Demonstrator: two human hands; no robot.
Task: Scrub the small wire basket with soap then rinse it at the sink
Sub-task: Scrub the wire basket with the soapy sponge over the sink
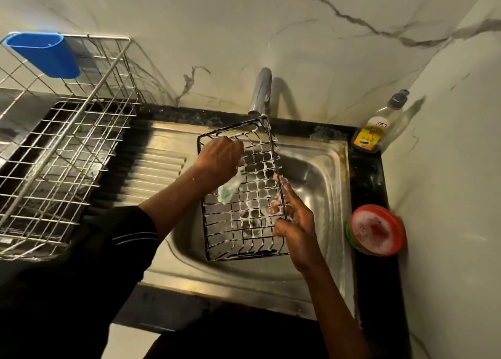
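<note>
- Left hand [219, 161] is inside the wire basket [244, 193]. Its fingers are curled around a scrub pad [229, 190], green and white with foam, which touches the mesh. The black sleeve [116, 239] is pushed up on the forearm.
- At the far left a silver dish rack [67, 147] stands on the table. A blue cup [43, 52] hangs on its back corner.
- Next comes the ribbed draining board [157, 163] of steel, between the dish rack and the bowl of the sink [320, 174].
- The wire basket is of black wire and covered with white foam. It is held tilted in the air above the sink bowl, the open side towards the person. The drain shows through the mesh.
- The tap [261, 93] rises from the back edge of the sink, and the far corner of the basket is just under its spout. I cannot tell if water runs.
- The right hand [291, 217] grips the right rim of the basket: the fingers, wet with foam, are bent over the wire and the thumb is lower on the same side.
- On the black table [366, 174] in the back right corner stands a clear bottle [379, 125] with a yellow label and a dark cap.
- Nearer, right of the sink, a round tub [376, 228] in red and green lies against the marble wall [298, 33], with foam on its top.
</note>
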